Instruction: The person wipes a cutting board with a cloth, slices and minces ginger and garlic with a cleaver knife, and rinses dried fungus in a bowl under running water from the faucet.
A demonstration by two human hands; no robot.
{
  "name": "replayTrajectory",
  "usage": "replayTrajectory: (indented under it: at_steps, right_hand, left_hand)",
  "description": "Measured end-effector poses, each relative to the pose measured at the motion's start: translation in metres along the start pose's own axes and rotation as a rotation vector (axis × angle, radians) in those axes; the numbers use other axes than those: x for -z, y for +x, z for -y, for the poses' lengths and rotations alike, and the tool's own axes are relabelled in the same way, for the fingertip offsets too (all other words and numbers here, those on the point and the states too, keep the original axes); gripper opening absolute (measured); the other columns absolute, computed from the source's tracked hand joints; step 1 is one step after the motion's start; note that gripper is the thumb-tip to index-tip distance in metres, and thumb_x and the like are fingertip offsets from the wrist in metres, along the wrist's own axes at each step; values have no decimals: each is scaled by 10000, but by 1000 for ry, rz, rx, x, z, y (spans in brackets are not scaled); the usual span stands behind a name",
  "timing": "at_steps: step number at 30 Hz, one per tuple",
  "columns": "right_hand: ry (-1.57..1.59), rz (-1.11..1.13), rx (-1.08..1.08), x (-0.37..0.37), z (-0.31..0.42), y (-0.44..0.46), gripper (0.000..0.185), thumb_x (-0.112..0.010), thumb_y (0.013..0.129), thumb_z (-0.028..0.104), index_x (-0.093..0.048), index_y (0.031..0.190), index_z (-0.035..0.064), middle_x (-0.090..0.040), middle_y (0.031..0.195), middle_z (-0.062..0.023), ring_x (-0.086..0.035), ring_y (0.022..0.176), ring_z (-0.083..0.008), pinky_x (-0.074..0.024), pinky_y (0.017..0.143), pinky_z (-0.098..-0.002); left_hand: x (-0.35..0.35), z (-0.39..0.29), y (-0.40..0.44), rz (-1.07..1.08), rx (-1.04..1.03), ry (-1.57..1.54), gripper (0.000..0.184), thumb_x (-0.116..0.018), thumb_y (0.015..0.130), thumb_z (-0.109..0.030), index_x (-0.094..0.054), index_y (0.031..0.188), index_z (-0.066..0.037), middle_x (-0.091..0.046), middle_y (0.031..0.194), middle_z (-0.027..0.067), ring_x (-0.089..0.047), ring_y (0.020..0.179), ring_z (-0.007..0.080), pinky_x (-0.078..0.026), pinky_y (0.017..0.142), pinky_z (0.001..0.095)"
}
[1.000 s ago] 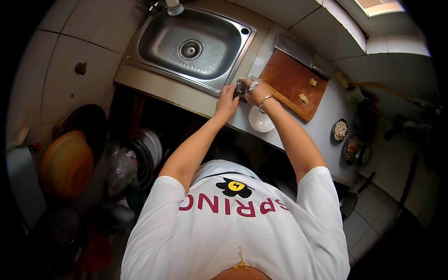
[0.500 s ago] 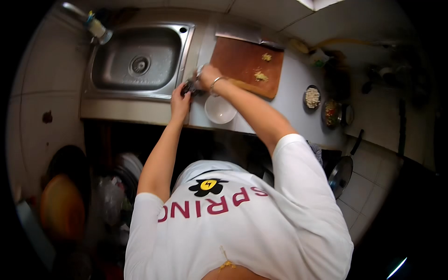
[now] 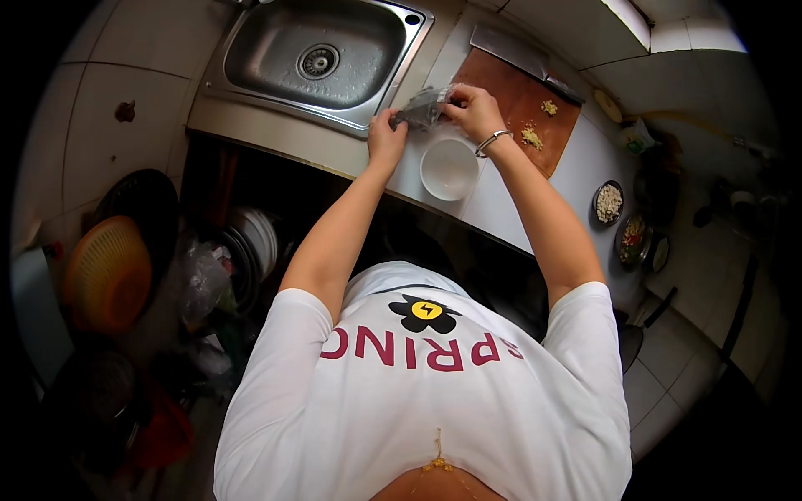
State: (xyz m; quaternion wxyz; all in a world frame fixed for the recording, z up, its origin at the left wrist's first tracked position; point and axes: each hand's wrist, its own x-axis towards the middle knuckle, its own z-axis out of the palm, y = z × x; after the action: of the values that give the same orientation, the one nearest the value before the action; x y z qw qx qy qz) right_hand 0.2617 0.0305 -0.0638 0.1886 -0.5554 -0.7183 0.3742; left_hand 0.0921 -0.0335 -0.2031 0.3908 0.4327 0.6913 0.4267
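Note:
A clear plastic bag (image 3: 427, 105) with something dark in it is stretched between my hands, beside the sink's right edge. My left hand (image 3: 387, 139) is closed on the bag's dark left end. Fingers of my right hand (image 3: 474, 113) pinch the bag's other end, next to the cutting board. What the dark contents are, I cannot make out. Just below the bag stands a white bowl (image 3: 449, 169) with nothing visible in it. Small heaps of chopped yellowish pieces (image 3: 532, 138) lie on the brown cutting board (image 3: 493, 79).
A metal sink (image 3: 251, 63) is at the upper left. A cleaver (image 3: 510, 50) lies along the board's far edge. To the right are a bowl of white pieces (image 3: 609, 203) and a bowl of mixed food (image 3: 635, 238). A yellow basket (image 3: 109, 271) is lower left.
The view has shifted, so the counter appears farther right. My hands have moved apart, and the bag is now spread out between them.

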Motion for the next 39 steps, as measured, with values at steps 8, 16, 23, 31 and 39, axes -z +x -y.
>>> replayTrajectory:
  at_steps: [8, 16, 23, 31, 39]
  right_hand:
    - [345, 34, -128, 32, -1, -23, 88, -711, 801, 55, -698, 881, 21, -693, 747, -57, -682, 664, -120, -527, 611, -252]
    - [222, 65, -120, 27, -13, -89, 131, -657, 866, 62, -692, 988, 31, -704, 755, -72, -693, 676, -107, -519, 602, -234]
    - [125, 186, -120, 5, -13, -107, 272, -571, 894, 30, -618, 1162, 32, -693, 897, -148, -718, 751, -216, -536, 650, -329]
    - [-174, -174, 6, -3, -52, -117, 319, -606, 874, 110, -575, 1184, 42, -652, 997, -138, -650, 734, -250, -514, 715, -349]
    - [485, 177, -393, -64, -88, -123, 448, -438, 812, 7, -488, 1254, 60, -630, 979, -94, -672, 725, -176, -564, 519, -288]
  left_hand:
    - [-19, 14, 16, -74, -80, 75, 199, -637, 840, -48, -622, 1027, 19, -649, 822, 70, -622, 674, 143, -511, 602, 283]
    - [-20, 3, 21, -7, 35, -25, 301, -633, 840, -46, -590, 1125, 40, -640, 908, 81, -639, 746, 150, -546, 640, 272]
    - [-11, 6, 16, 17, -13, 21, 463, -630, 812, -54, -526, 1251, 48, -626, 1008, 117, -636, 787, 161, -533, 638, 274]
    - [9, -18, 1, 149, -13, 168, 523, -657, 742, -138, -555, 1230, 21, -604, 1081, 203, -608, 816, 288, -500, 728, 367]
    - [67, -35, 11, -41, -112, 280, 496, -663, 751, -138, -572, 1217, 4, -524, 1087, 183, -575, 838, 242, -497, 786, 338]
